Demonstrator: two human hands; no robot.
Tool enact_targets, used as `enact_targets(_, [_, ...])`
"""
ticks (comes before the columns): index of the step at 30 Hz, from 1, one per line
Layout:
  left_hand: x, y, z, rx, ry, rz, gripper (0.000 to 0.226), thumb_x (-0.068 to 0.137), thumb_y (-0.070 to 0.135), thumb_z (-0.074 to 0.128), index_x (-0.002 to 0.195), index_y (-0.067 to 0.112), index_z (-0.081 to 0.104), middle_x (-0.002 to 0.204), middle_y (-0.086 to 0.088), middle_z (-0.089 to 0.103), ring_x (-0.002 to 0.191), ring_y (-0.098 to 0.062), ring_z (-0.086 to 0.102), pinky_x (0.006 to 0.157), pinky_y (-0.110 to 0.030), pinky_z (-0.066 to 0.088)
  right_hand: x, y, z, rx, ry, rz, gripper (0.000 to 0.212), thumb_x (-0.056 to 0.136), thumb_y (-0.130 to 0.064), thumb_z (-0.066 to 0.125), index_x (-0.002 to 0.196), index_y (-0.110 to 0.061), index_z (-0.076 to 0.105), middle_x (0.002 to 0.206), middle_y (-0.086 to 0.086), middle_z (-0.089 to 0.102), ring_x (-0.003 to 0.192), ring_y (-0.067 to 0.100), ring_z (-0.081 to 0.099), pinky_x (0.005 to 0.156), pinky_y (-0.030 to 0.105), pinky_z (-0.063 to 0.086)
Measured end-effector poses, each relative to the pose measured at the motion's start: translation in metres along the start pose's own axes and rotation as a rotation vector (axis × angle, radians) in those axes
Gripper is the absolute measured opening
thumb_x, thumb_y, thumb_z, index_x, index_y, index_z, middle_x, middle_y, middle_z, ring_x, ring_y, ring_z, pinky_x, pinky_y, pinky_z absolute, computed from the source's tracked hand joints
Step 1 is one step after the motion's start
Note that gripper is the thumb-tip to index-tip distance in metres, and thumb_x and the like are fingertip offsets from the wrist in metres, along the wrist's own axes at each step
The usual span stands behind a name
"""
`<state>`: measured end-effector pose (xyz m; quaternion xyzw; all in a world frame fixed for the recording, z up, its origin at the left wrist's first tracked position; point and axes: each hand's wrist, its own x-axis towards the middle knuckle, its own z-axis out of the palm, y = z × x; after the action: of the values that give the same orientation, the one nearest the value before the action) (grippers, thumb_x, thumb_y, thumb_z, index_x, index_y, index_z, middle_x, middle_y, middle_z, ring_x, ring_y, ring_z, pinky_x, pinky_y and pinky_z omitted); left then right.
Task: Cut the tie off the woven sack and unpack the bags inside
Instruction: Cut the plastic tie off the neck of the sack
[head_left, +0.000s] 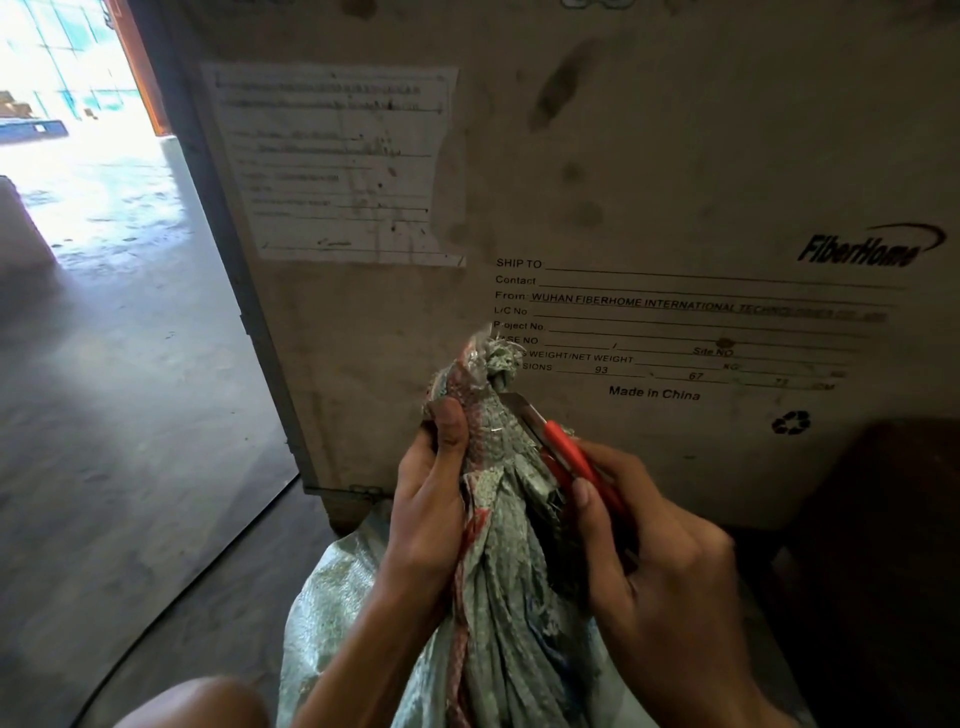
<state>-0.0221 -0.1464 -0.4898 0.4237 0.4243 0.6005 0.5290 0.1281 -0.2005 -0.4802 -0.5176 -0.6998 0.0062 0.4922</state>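
Observation:
A pale green woven sack (509, 613) with a red stripe stands upright in front of me, its neck gathered into a tight bunch (485, 395). My left hand (426, 499) is shut around the neck from the left, thumb pressed near the top. My right hand (660, 566) grips a red-handled utility knife (566, 457). Its metal blade (517, 402) lies against the right side of the bunched neck, just under the frayed top. The tie itself is not clearly visible among the folds. Nothing inside the sack shows.
A big dirty cardboard crate (623, 208) with printed shipping text and a pasted paper label (337, 166) stands right behind the sack. Bare concrete floor (119, 415) stretches left toward a bright doorway (67, 78). My knee (202, 701) shows at the bottom. A dark object (883, 519) sits at right.

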Motion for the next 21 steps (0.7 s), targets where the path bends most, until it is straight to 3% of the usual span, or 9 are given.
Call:
enact_targets(5, [-0.002, -0.001, 0.003, -0.011, -0.005, 0.008, 0.061, 0.093, 0.053, 0.042, 0.117, 0.002, 0.065, 0.106, -0.022, 0.075, 0.094, -0.031, 0.075, 0.075, -0.030, 0.062, 0.000, -0.001, 0.000, -0.016, 0.028, 0.001, 0.030, 0.098, -0.027, 0.054, 0.126, -0.026, 0.062, 0.079, -0.019, 0.067, 0.055, -0.005, 0.059, 0.051, 0.016, 0.051])
enact_targets(15, [0.003, -0.006, 0.000, -0.017, 0.010, 0.112, 0.057, 0.092, 0.052, 0.046, 0.114, 0.004, 0.065, 0.088, -0.005, 0.074, 0.079, -0.016, 0.071, 0.070, -0.027, 0.057, -0.004, -0.002, 0.004, -0.083, -0.010, -0.035, 0.033, 0.094, -0.024, 0.057, 0.126, -0.023, 0.063, 0.080, -0.008, 0.074, 0.058, 0.004, 0.065, 0.053, 0.022, 0.053])
enact_targets(19, [0.003, -0.010, -0.002, 0.014, 0.051, 0.153, 0.053, 0.092, 0.052, 0.046, 0.113, 0.008, 0.068, 0.091, -0.005, 0.075, 0.083, -0.016, 0.071, 0.072, -0.028, 0.056, -0.007, -0.005, 0.010, -0.091, -0.017, -0.041, 0.039, 0.093, -0.028, 0.054, 0.127, -0.017, 0.068, 0.078, -0.004, 0.076, 0.056, 0.005, 0.066, 0.057, 0.007, 0.040])
enact_targets(21, [0.004, -0.011, -0.003, 0.015, 0.084, 0.162, 0.053, 0.091, 0.052, 0.047, 0.114, 0.010, 0.069, 0.095, -0.007, 0.076, 0.087, -0.017, 0.071, 0.076, -0.032, 0.056, -0.009, -0.007, 0.012, -0.075, -0.002, -0.057, 0.040, 0.092, -0.028, 0.053, 0.127, -0.016, 0.069, 0.082, -0.003, 0.078, 0.059, 0.007, 0.070, 0.060, 0.010, 0.045])
